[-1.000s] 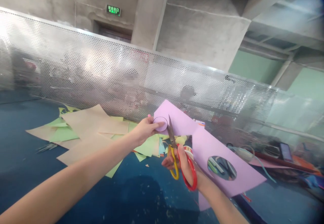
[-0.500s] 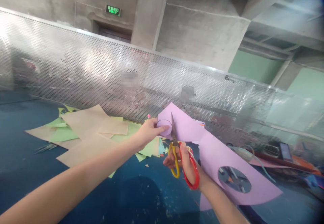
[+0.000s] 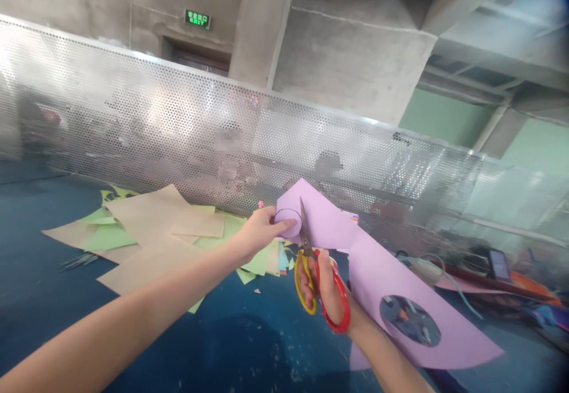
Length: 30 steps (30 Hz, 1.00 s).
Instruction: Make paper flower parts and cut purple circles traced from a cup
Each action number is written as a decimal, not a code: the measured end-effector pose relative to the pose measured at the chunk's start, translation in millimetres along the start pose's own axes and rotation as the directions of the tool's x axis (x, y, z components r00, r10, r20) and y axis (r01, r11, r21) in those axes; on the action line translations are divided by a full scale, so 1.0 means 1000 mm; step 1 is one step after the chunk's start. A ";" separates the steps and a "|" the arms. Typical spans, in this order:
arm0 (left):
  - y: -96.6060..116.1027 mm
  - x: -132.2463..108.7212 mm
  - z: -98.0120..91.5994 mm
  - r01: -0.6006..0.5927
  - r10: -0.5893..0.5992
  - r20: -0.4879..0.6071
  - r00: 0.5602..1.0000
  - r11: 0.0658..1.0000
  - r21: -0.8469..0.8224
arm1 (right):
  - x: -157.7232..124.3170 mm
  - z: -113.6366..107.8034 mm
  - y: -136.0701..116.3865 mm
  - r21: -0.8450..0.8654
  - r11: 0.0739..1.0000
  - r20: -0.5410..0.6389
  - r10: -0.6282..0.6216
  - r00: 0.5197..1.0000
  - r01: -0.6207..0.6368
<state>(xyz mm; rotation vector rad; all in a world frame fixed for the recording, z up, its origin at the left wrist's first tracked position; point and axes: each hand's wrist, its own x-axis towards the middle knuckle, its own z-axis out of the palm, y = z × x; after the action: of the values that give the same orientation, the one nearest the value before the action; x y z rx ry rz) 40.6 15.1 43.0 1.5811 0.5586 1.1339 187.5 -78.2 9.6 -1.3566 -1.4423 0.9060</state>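
My left hand (image 3: 262, 230) pinches a sheet of purple paper (image 3: 326, 218) at a drawn circle, thumb on top. Wrapped through the handles of a pair of scissors (image 3: 306, 239), one yellow and one red, is my right hand (image 3: 324, 286). The blades point up and away, lying against the paper just right of the circle's outline. From there the sheet stretches down to the right past my right forearm, and a round hole is cut in that lower part. My right fingers are partly hidden by the handles.
Tan paper sheets (image 3: 151, 221) and green paper pieces (image 3: 111, 236) lie on the blue table (image 3: 240, 339) at left. Behind stands a perforated metal screen (image 3: 178, 126). On the right are a phone (image 3: 499, 265), a pale cable (image 3: 462, 295) and blurred clutter.
My right fingers have drawn in closer around the yellow handle, which has swung slightly. The paper's lower right corner has shifted a little right and down. My left hand keeps its hold.
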 end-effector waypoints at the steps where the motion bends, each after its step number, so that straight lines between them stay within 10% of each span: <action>1: 0.000 0.000 0.000 0.007 -0.007 0.005 1.000 1.000 -0.002 | 0.000 0.000 0.001 -0.003 1.000 0.003 -0.012 1.000 0.012; 15: 0.006 0.002 -0.002 0.093 -0.090 0.049 0.995 0.994 -0.063 | -0.001 -0.001 0.001 0.047 0.994 -0.020 0.102 0.995 -0.101; 24: 0.010 -0.002 0.004 0.053 -0.031 0.103 0.994 0.974 -0.220 | -0.014 -0.002 -0.037 0.312 0.915 0.267 0.173 0.948 -0.255; 30: 0.017 -0.002 0.002 -0.075 0.075 0.004 0.997 0.995 0.065 | -0.020 -0.020 -0.047 0.220 0.915 0.351 0.248 0.903 -0.337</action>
<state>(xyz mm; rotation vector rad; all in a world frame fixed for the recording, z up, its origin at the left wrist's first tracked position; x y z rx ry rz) 38.1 7.3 57.8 1.6702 0.5438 1.1806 191.0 -104.7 57.1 -1.2759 -1.2947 1.5266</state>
